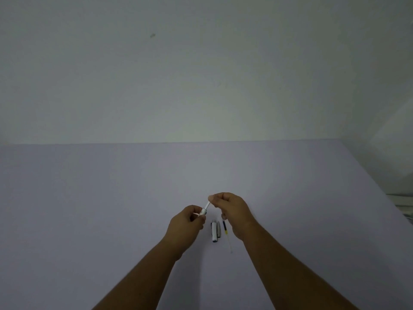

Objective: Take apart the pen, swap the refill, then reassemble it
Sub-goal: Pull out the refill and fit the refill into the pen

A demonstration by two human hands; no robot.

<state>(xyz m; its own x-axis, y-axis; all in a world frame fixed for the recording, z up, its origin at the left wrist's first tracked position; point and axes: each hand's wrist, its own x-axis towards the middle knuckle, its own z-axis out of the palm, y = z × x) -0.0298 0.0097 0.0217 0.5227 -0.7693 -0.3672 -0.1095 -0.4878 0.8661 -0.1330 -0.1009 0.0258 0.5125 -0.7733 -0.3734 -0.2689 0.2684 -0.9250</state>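
both hands, left hand [186, 222] and right hand [231, 209], pinch the slim white plastic pen barrel [205, 209]; keep it straight, twisting gently apart.

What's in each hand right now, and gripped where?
Both hands share one white pen part: left hand grips its lower, wider end, right hand pinches its upper tip. Which part it is cannot be told.

White pen piece [205, 209] between hands; white-and-dark pen cap [214, 232] at 6 o'clock of it, grey part [218, 229] beside, refill [225, 229] dark with yellow band, pale lilac table [111, 198], off-white wall [201, 74].
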